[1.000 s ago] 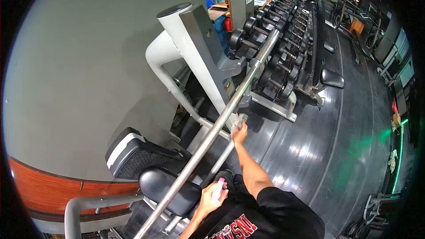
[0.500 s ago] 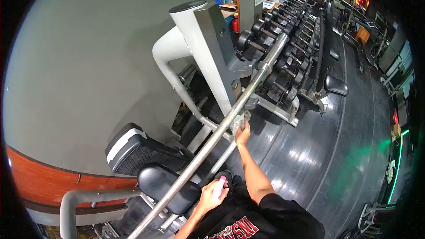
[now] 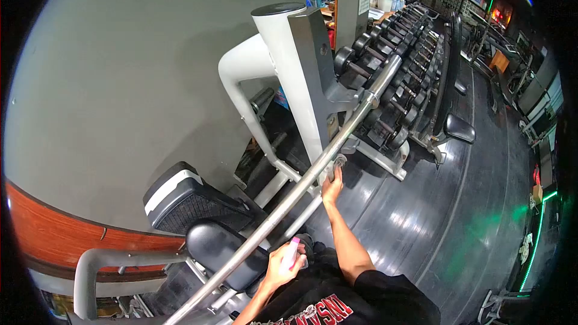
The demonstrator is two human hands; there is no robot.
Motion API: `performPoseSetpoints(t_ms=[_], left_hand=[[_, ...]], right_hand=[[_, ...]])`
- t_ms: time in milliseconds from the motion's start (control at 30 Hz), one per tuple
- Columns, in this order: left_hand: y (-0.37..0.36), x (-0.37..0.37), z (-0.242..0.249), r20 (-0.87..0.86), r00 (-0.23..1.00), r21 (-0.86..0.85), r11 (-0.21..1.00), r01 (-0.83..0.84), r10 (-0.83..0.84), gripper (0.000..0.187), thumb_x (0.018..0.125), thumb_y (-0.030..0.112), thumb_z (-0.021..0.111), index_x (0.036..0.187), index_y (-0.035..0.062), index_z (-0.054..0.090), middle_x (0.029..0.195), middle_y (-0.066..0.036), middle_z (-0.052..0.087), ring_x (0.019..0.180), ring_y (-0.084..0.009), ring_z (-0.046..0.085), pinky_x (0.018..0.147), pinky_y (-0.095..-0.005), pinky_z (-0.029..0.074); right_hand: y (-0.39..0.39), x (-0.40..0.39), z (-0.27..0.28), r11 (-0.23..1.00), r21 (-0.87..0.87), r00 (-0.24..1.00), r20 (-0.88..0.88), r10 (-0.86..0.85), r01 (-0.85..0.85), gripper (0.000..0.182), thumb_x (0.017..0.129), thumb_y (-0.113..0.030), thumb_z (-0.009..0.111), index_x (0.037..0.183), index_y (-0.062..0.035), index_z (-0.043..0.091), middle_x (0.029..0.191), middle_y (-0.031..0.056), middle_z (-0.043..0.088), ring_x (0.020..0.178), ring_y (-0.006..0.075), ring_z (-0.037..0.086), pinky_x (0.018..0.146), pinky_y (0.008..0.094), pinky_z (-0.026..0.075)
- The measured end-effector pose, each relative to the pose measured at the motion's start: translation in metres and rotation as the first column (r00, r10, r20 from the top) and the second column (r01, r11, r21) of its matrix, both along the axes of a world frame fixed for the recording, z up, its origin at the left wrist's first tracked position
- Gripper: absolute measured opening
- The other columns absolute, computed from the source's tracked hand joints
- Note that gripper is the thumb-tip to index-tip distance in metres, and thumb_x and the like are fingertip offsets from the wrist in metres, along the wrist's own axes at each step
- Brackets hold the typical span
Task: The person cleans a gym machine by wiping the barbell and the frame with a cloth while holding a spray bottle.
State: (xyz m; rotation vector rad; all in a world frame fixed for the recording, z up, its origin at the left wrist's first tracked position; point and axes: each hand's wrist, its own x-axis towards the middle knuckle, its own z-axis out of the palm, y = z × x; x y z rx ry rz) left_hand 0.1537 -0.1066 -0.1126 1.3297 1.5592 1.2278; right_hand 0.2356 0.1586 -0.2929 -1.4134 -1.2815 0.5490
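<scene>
In the head view, my left hand [image 3: 283, 266] is wrapped round a small white bottle with a pink top [image 3: 292, 251], held low in front of my body. My right hand [image 3: 332, 188] reaches forward with its fingers closed on a pale, crumpled cloth [image 3: 328, 173]. That cloth sits right at the lower side of a long steel barbell [image 3: 289, 201], which runs diagonally across the bench station. Just beyond it rises the white and grey upright [image 3: 299, 78] of the rack, whose hook lies under the bar.
A black padded seat [image 3: 220, 253] and a backrest [image 3: 192, 198] stand left of the bar. Behind the upright, a rack of dumbbells [image 3: 397, 138] extends away. Dark rubber flooring [image 3: 415, 210] spreads to the right; a grey wall [image 3: 132, 84] closes off the left.
The view has shifted, so the upright and dumbbells sit slightly further right and lower. My right hand stays by the bar with the cloth, and my left hand keeps the bottle, now a little further left.
</scene>
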Motion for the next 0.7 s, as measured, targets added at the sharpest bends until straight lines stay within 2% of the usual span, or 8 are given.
performPoseSetpoints(t_ms=[167,233,300,367,433,500,567,700], left_hand=[[0.005,-0.004,0.012,-0.049,0.998,0.071,0.997,0.032,-0.029,0.022,0.077,0.0,0.069,0.098,-0.0009,0.063,0.085,-0.009,0.066,0.072,-0.0167,0.065,0.066,-0.029,0.052],[0.005,-0.006,0.016,-0.051,0.998,0.081,0.996,0.03,-0.025,0.023,0.077,-0.001,0.069,0.099,-0.001,0.063,0.084,-0.009,0.066,0.072,-0.0165,0.065,0.065,-0.0291,0.053],[0.004,-0.005,0.018,0.028,0.999,0.077,0.997,0.025,-0.027,0.025,0.077,-0.001,0.068,0.102,-0.001,0.061,0.083,-0.009,0.066,0.069,-0.0158,0.065,0.063,-0.0288,0.053],[0.006,-0.007,0.015,0.043,0.999,0.142,0.99,0.022,-0.029,0.026,0.079,-0.001,0.068,0.103,-0.0009,0.061,0.083,-0.009,0.066,0.066,-0.0145,0.065,0.061,-0.0281,0.052],[0.007,-0.009,0.018,-0.093,0.995,0.202,0.977,0.06,-0.041,0.026,0.079,-0.001,0.068,0.103,-0.0006,0.061,0.084,-0.009,0.066,0.066,-0.0152,0.065,0.061,-0.0282,0.053],[0.007,-0.008,0.023,-0.047,0.998,0.158,0.986,0.056,-0.049,0.027,0.078,0.0,0.068,0.103,-0.0006,0.061,0.085,-0.01,0.066,0.068,-0.0163,0.066,0.063,-0.029,0.053],[0.01,-0.006,0.024,0.003,0.998,0.115,0.992,0.055,-0.056,0.027,0.077,0.0,0.069,0.103,-0.0006,0.061,0.086,-0.01,0.067,0.07,-0.0174,0.066,0.064,-0.0298,0.053],[0.015,-0.002,0.02,-0.066,0.997,0.17,0.984,0.061,-0.051,0.025,0.078,0.0,0.068,0.102,-0.0009,0.061,0.086,-0.01,0.067,0.071,-0.018,0.066,0.066,-0.0301,0.054]], right_hand=[[0.03,0.035,-0.052,0.788,-0.602,0.978,-0.208,0.006,-0.133,0.04,0.084,-0.008,0.056,0.124,-0.0083,0.057,0.123,0.014,0.06,0.108,0.0276,0.06,0.091,0.0351,0.046],[0.025,0.043,-0.028,0.824,-0.42,0.579,-0.803,-0.141,-0.381,0.039,0.085,-0.011,0.057,0.124,-0.0116,0.056,0.116,0.0065,0.062,0.105,0.0226,0.059,0.091,0.0359,0.046],[0.021,0.052,-0.003,0.834,-0.371,0.473,-0.868,-0.154,-0.409,0.039,0.086,-0.015,0.058,0.125,-0.0156,0.054,0.115,0.0022,0.06,0.106,0.0201,0.057,0.092,0.0379,0.045],[0.026,0.056,0.007,0.894,-0.202,0.113,-0.979,-0.171,-0.399,0.035,0.091,-0.013,0.058,0.125,-0.0138,0.054,0.118,0.0057,0.059,0.106,0.0199,0.057,0.092,0.0401,0.048],[0.019,0.044,0.048,0.919,-0.176,0.118,-0.983,-0.143,-0.353,0.04,0.09,-0.011,0.059,0.129,-0.0124,0.05,0.122,0.0059,0.056,0.112,0.0211,0.054,0.095,0.0366,0.044],[0.02,0.033,0.058,0.987,-0.037,0.644,-0.762,0.072,-0.154,0.035,0.089,-0.012,0.061,0.122,-0.0086,0.054,0.119,0.0067,0.057,0.11,0.0235,0.055,0.095,0.0334,0.043],[0.02,0.023,0.05,0.994,0.031,0.926,-0.362,0.105,-0.101,0.032,0.078,0.002,0.06,0.11,0.0013,0.058,0.114,0.0148,0.057,0.109,0.0294,0.055,0.092,0.0364,0.043],[-0.005,0.02,0.068,0.97,0.237,0.998,0.005,0.055,-0.055,0.046,0.064,0.008,0.053,0.11,0.0032,0.059,0.107,0.0193,0.055,0.103,0.0397,0.054,0.092,0.0423,0.043]])
